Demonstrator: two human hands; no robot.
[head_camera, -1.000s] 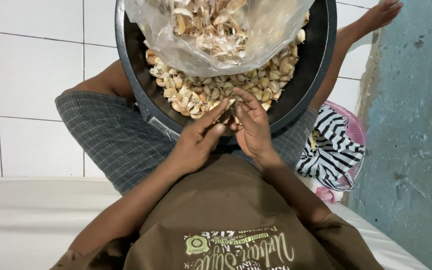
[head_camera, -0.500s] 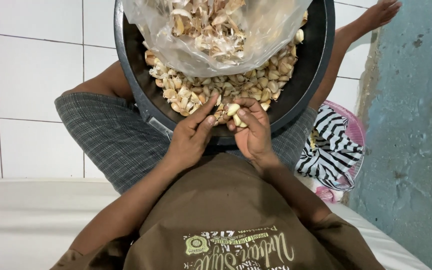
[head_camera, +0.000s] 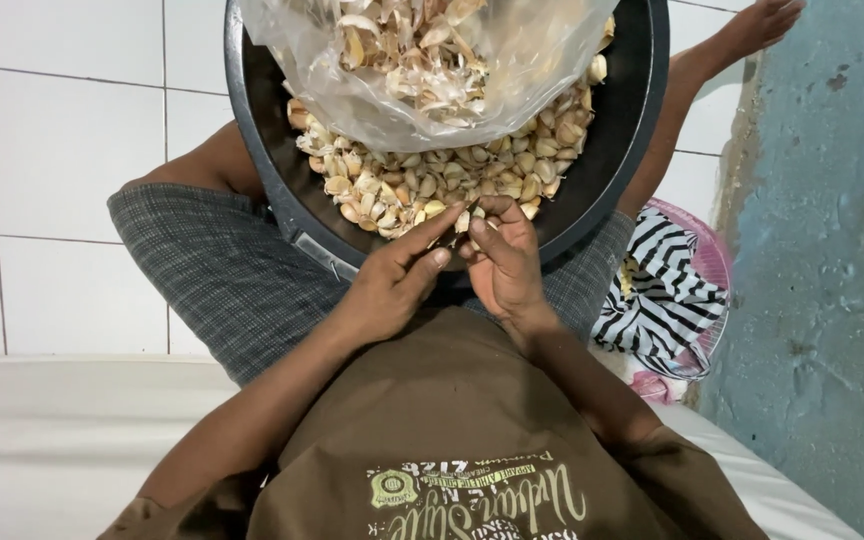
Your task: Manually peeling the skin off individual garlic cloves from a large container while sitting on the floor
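White tiled floor (head_camera: 62, 120) below; my left hand (head_camera: 392, 285) and right hand (head_camera: 502, 260) pinch one small, light, papery-skinned garlic clove (head_camera: 462, 222) by its ends.

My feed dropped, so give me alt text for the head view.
Both hands, left hand and right hand, pinch a garlic clove over a black basin of cloves resting on the lap, with a clear bag of peels on top.

This looks like a home, a tiled back room or washing area rather than a proper kitchen. White floor tiles (head_camera: 72, 150) fill the left of the frame, a rough blue-painted wall (head_camera: 832, 300) runs down the right, and a person sits barefoot on a white ledge (head_camera: 42, 440) with a black basin (head_camera: 612, 160) of garlic cloves (head_camera: 402, 185) on the lap. A pink plastic basket (head_camera: 707, 270) of striped cloth (head_camera: 657, 290) sits at right.
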